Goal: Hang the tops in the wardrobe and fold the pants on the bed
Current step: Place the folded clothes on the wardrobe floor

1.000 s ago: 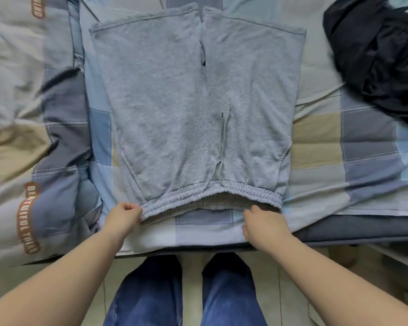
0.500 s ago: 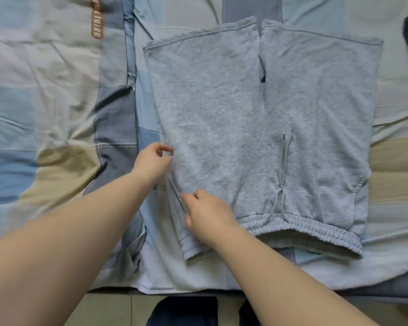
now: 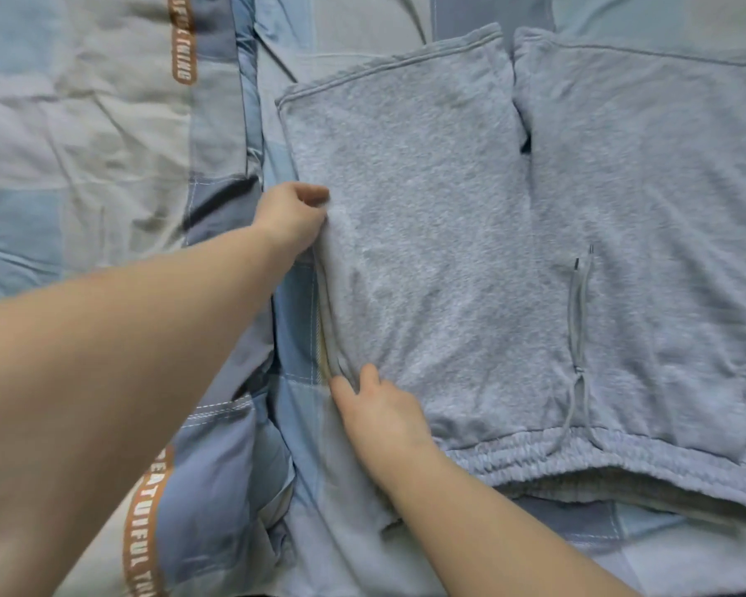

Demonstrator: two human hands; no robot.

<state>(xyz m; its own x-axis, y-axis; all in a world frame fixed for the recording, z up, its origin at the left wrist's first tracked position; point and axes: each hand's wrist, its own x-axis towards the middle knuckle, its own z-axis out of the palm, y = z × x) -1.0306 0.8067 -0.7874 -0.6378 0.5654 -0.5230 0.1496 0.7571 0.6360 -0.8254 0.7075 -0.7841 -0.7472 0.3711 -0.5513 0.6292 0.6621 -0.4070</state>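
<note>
Grey sweat shorts [image 3: 470, 234] lie flat on the bed, elastic waistband [image 3: 578, 458] toward me and leg hems at the far side. A drawstring lies on the front. My left hand [image 3: 293, 217] pinches the left side edge of the shorts about halfway up the leg. My right hand [image 3: 380, 411] grips the same left edge lower down, close to the waistband, with its fingers curled on the cloth. The edge between the two hands is lifted slightly off the bedding.
The bed is covered with a crumpled patchwork quilt [image 3: 104, 144] in blue, grey and beige with brown lettered strips [image 3: 182, 40]. The shorts' right leg runs past the right frame edge.
Both hands left the waistband and moved to the shorts' left side edge. My view has shifted left and closer, so the dark clothes at the right are out of sight.
</note>
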